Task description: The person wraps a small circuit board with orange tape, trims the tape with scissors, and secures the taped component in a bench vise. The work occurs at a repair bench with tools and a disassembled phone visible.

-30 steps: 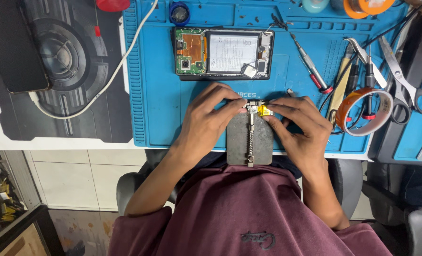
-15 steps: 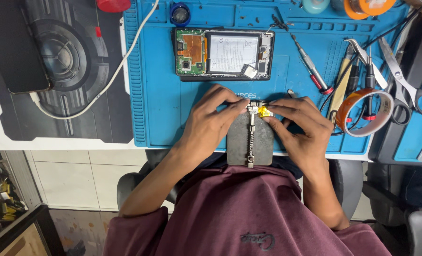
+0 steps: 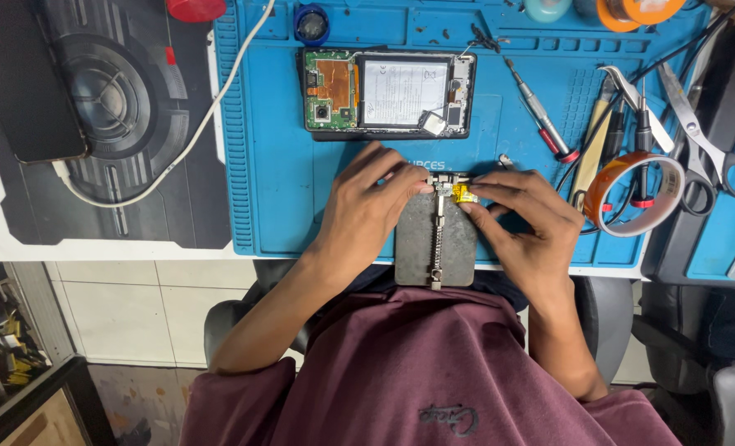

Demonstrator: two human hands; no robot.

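A: Edges and free room first. What is noted?

B: A grey metal holder plate [image 3: 434, 239] is seen at the near edge of the blue work mat [image 3: 277, 190], its lower end overhanging the table edge toward the maroon shirt [image 3: 433, 372]. Bare mat is left to the left of the left hand [image 3: 366, 211], up to the ribbed border. To the right, room is tight: a roll of amber tape [image 3: 633, 195] lies just beside the right hand [image 3: 526, 227], with tweezers [image 3: 623, 91], a red-tipped screwdriver [image 3: 541, 120] and scissors [image 3: 706, 149] beyond it.

A: The hands?

B: The left hand is laid over the plate's upper left corner, fingers curled and pressed down on it. The right hand is pinched closed, thumb and forefinger meeting on a small yellow part [image 3: 464, 194] held at the plate's top right corner, by the clamp.

A: Anything holding contents?

B: An opened phone [image 3: 388, 92] is recorded farther up the mat, well apart from the hands, back removed; a circuit board, copper foil and a white-labelled battery are seen inside its frame. Shallow tray pockets along the mat's far rim hold small dark bits, too small to identify. A round blue cap [image 3: 311, 23] sits at that rim.

A: Off the mat?

B: A dark phone [image 3: 25, 91] lies on a black printed mat [image 3: 128, 124], with a white cable [image 3: 169, 157] run across it.
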